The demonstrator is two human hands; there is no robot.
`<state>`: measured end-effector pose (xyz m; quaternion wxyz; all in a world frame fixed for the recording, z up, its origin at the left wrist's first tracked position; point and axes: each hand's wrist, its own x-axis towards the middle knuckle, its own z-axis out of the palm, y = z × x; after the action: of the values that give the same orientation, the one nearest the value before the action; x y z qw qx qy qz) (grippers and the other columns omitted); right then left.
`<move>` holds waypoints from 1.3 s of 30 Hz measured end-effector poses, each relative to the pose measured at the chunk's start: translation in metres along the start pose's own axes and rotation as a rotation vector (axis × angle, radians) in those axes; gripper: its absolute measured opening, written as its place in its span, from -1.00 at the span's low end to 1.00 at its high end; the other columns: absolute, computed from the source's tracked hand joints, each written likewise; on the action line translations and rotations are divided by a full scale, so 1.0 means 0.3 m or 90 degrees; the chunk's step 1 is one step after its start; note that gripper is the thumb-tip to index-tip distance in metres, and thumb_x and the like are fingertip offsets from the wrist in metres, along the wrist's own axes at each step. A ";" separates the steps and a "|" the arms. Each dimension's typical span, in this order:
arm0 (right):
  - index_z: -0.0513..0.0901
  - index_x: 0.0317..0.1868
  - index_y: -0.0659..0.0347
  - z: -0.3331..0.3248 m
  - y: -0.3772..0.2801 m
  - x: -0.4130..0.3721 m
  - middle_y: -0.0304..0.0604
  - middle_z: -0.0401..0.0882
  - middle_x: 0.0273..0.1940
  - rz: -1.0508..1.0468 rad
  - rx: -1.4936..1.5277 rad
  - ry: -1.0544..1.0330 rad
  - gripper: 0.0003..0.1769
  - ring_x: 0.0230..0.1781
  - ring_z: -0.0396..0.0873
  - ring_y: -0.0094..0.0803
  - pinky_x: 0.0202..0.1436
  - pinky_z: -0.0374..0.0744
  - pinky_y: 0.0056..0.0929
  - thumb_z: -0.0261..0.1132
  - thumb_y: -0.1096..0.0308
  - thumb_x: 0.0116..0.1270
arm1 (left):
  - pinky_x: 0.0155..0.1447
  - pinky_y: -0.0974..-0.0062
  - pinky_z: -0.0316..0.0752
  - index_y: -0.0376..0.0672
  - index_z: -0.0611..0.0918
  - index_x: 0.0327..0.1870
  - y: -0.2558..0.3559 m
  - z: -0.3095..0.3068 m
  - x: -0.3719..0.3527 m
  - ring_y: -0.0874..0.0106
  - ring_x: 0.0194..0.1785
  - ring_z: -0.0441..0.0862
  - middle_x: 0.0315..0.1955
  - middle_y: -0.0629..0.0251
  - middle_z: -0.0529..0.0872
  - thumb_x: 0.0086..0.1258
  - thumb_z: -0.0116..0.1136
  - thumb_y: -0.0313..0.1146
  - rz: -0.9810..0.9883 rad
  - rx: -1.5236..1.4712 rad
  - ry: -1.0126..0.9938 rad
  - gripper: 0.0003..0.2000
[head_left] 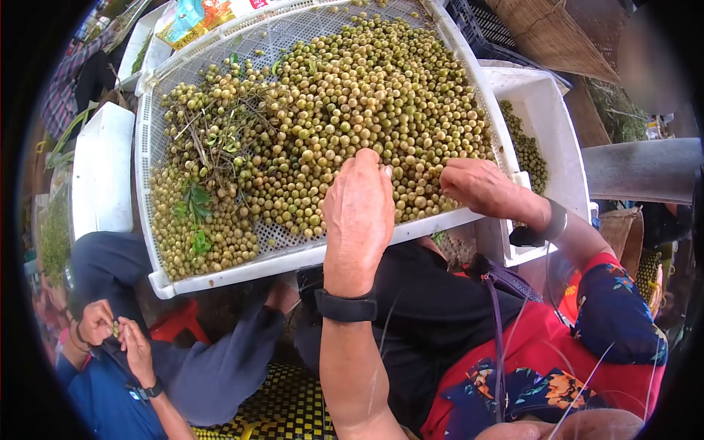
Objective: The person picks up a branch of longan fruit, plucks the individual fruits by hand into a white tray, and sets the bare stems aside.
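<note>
Small round yellow-green fruits (367, 95) lie heaped in a white perforated plastic tray (242, 275). My left hand (359, 209) is over the tray's near side, its fingers curled and pressed together at the heap; what they pinch, if anything, is hidden. To its right, my right hand (477, 187) is held closed above the fruits by the tray's near right corner, fingertips turned inward. I cannot make out whether a fruit is inside it. A dark band circles each wrist. Twigs (194, 147) and green leaves (196, 202) lie among the fruits on the left.
Right of the tray stands a white box (561, 139) with more fruits inside. Another white box (103, 169) stands on the left. A co-worker's hands (125, 341) hold a small green fruit at lower left. A red stool (180, 323) is under the tray's near side.
</note>
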<state>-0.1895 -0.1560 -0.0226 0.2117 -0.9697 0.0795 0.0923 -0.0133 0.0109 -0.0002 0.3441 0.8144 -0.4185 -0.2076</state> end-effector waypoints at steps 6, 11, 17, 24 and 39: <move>0.53 -0.20 0.17 -0.050 0.010 -0.011 -0.08 0.45 -0.31 -0.009 0.046 0.062 -0.94 -0.27 0.53 -0.06 -0.23 0.50 -0.16 0.21 0.42 0.34 | -0.04 0.05 0.48 -0.30 0.57 -0.12 0.009 0.022 0.004 -0.07 -0.13 0.63 -0.28 -0.10 0.69 0.46 0.05 -0.39 0.019 0.002 -0.007 -0.84; 0.55 -0.23 0.12 0.004 -0.003 0.024 -0.14 0.43 -0.31 -0.079 -0.027 0.068 -0.88 -0.20 0.53 -0.18 -0.16 0.50 -0.19 0.29 0.39 0.22 | -0.05 0.05 0.48 -0.30 0.57 -0.12 0.000 0.030 0.002 -0.08 -0.14 0.63 -0.28 -0.10 0.69 0.45 0.05 -0.40 0.035 0.018 0.005 -0.84; 0.49 -0.29 0.22 0.033 0.029 0.033 -0.12 0.47 -0.32 -0.091 0.010 0.028 -0.90 -0.24 0.55 -0.14 -0.19 0.52 -0.17 0.25 0.41 0.28 | -0.07 0.06 0.48 -0.30 0.57 -0.13 0.003 0.052 0.008 -0.09 -0.15 0.63 -0.31 -0.10 0.69 0.44 0.06 -0.41 0.038 -0.021 -0.010 -0.85; 0.51 -0.19 0.28 -0.103 -0.036 0.041 -0.10 0.55 -0.40 0.069 0.383 0.092 -0.92 -0.38 0.57 -0.27 -0.28 0.51 -0.28 0.23 0.46 0.39 | -0.19 0.30 0.58 -0.32 0.57 0.02 0.051 0.091 0.034 0.33 -0.30 0.72 -0.42 0.13 0.70 0.53 0.09 -0.27 -0.064 -0.255 -0.104 -0.73; 0.49 -0.08 0.22 -0.166 -0.011 -0.063 -0.31 0.51 -0.30 0.078 0.765 -0.103 -0.87 -0.31 0.56 -0.56 -0.20 0.58 -0.50 0.15 0.34 0.52 | -0.22 0.36 0.59 -0.29 0.60 -0.15 0.032 0.081 0.066 0.27 -0.31 0.69 -0.33 0.16 0.70 0.49 0.11 -0.40 -0.088 -0.351 -0.023 -0.87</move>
<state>-0.1999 -0.1719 0.0273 0.7215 -0.6641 0.1573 0.1166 -0.0226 -0.0188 -0.0108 0.5301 0.7131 -0.2958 -0.3508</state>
